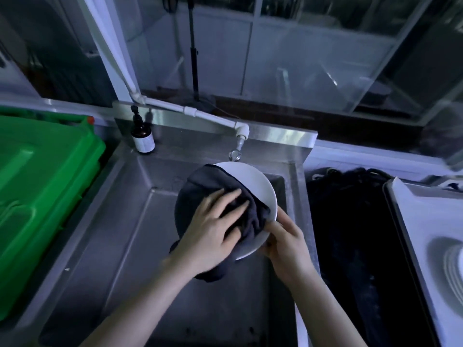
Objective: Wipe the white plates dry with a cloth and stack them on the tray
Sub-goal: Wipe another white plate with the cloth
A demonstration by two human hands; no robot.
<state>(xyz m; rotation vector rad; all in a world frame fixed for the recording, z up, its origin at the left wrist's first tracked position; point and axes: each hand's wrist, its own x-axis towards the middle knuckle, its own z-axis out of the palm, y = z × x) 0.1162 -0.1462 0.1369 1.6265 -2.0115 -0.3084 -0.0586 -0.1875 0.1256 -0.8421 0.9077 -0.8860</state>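
A white plate [253,181] is held tilted over the steel sink [120,221]. A dark grey cloth [200,189] covers most of its face and hangs below its lower edge. My left hand [213,231] lies on the cloth with spread fingers, pressing it against the plate. My right hand [288,244] grips the plate's lower right rim, thumb on the front. At the far right a white tray [411,221] carries a stack of white plates [451,261], partly cut off by the frame edge.
A tap [236,151] hangs just behind the plate. A brown pump bottle [142,139] stands at the sink's back left corner. A green plastic crate [42,186] lies left of the sink. A dark mat or heap [350,234] fills the counter between sink and tray.
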